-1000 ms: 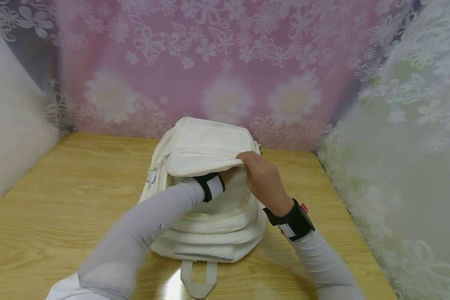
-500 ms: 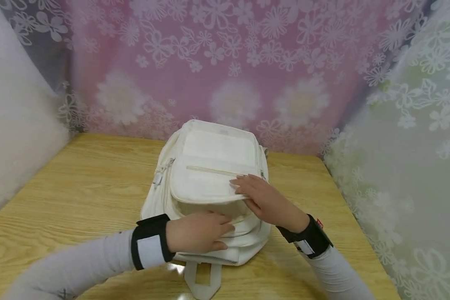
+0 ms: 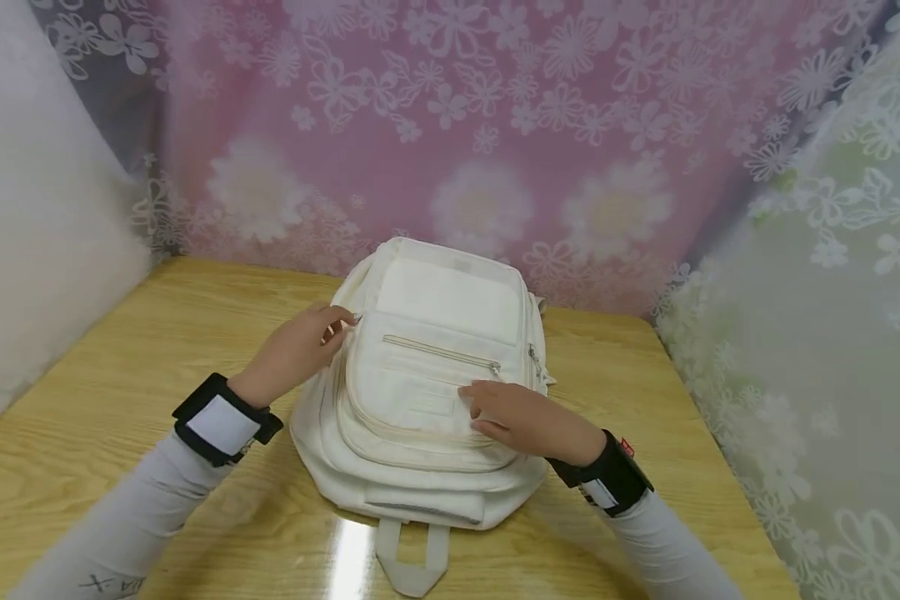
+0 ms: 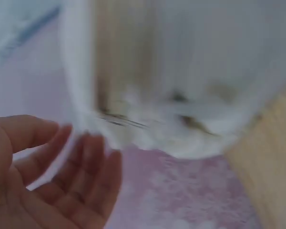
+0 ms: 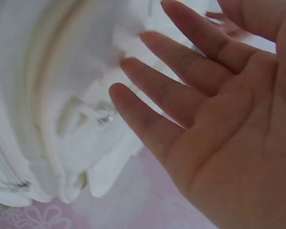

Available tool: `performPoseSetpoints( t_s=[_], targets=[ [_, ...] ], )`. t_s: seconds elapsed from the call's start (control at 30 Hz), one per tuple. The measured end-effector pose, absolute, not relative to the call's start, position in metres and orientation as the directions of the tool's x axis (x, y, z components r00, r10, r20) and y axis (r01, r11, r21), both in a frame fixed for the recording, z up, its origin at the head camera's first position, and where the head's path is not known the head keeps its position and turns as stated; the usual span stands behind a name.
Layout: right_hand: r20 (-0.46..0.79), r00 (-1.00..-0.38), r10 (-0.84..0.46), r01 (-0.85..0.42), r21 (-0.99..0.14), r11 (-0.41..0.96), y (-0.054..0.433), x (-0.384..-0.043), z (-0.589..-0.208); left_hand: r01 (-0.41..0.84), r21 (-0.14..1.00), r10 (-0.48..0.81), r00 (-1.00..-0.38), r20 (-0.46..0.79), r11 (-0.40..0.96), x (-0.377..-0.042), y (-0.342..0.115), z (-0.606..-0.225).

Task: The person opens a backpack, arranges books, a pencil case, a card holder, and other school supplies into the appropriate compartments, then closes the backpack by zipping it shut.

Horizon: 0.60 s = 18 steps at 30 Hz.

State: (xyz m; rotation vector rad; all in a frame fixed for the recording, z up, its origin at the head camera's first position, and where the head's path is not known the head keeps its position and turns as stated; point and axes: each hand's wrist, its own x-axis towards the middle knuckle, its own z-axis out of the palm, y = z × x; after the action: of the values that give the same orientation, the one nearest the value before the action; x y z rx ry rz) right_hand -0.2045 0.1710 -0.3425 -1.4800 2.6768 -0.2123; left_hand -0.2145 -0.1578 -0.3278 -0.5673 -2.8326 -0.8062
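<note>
white backpack (image 3: pixel 427 383) lies flat mid-table (image 3: pixel 120 375), front pocket up, carry loop (image 3: pixel 411 554) hanging toward the person at the near edge. right hand (image 3: pixel 521 417) rests flat on the front flap near its lower right corner, fingers (image 5: pixel 181 90) straight and slightly spread, holding nothing; likely pinning the flap down so the bag won't slide. left hand (image 3: pixel 296 350) sits at the bag's upper left side by the zipper line, fingertips at the seam; head view suggests a pinch on a zipper pull but it's too small to tell, and the left wrist view is blurred, showing loosely open fingers (image 4: pixel 86 167) just off the fabric. small pocket zip (image 3: pixel 442 352) looks closed. open room: bare wood left and right of the bag, less behind it, where the floral curtain (image 3: pixel 495 125) hangs close. right table edge is near a curtain too; left side has the most clearance.
</note>
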Motion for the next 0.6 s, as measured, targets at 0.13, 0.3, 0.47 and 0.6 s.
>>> performPoseSetpoints(
  t_s=[0.13, 0.3, 0.47, 0.6],
  targets=[
    [0.106, -0.509, -0.854, -0.857, -0.152, 0.492, 0.169, -0.214, -0.327, 0.320, 0.466, 0.266, -0.947, 0.179, 0.825, -0.239, -0.166, -0.352],
    [0.183, -0.518, -0.836, -0.854, -0.062, 0.516, 0.155, -0.242, -0.319, 0.341, 0.437, 0.271, -0.938, 0.215, 0.832, -0.254, -0.161, -0.366],
    [0.170, -0.631, -0.757, -0.770, -0.022, 0.637, 0.134, -0.272, -0.322, 0.381, 0.265, 0.287, -0.898, 0.332, 0.886, -0.252, -0.157, -0.363],
    [0.076, -0.692, -0.718, -0.720, -0.005, 0.694, 0.131, -0.282, -0.326, 0.405, 0.097, 0.340, -0.856, 0.389, 0.909, -0.241, -0.152, -0.356]
  ],
)
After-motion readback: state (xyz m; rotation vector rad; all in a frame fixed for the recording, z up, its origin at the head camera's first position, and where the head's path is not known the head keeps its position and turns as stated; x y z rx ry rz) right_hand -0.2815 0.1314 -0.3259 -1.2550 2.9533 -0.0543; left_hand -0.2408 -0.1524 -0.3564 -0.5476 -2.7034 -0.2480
